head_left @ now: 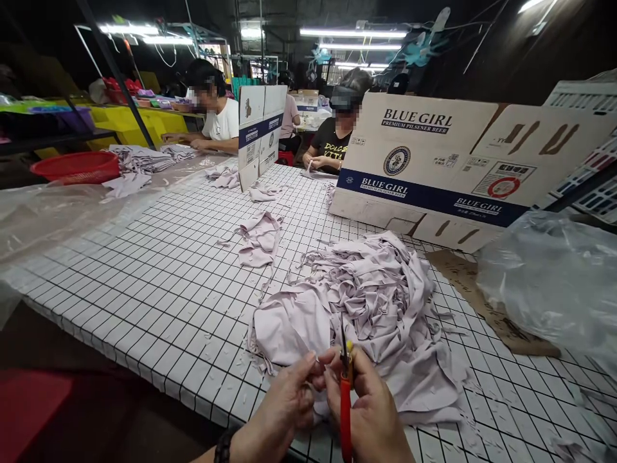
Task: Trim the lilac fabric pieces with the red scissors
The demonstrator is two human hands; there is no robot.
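Observation:
At the table's near edge my right hand [373, 411] is closed around red-handled scissors [345, 411], their narrow dark blades pointing away from me. Beside it my left hand [284, 402] is closed in a pinch, its fingertips meeting those of the right hand at the edge of a pale mauve fabric piece [292, 325]. The exact spot pinched is partly hidden by the fingers. Just beyond both hands lies a large crumpled heap of the same fabric [371, 283], with thin strips hanging from it. A separate mauve piece [260, 238] rests farther off on the checked tablecloth [159, 276].
A Blue Girl beer carton [424, 154] stands at the right, behind clear plastic [554, 276] and brown cardboard [491, 302]. Another carton panel [261, 135] stands upright at the back. Two people sit across the table. A red basket [74, 168] is far left. Small scraps dot the cloth.

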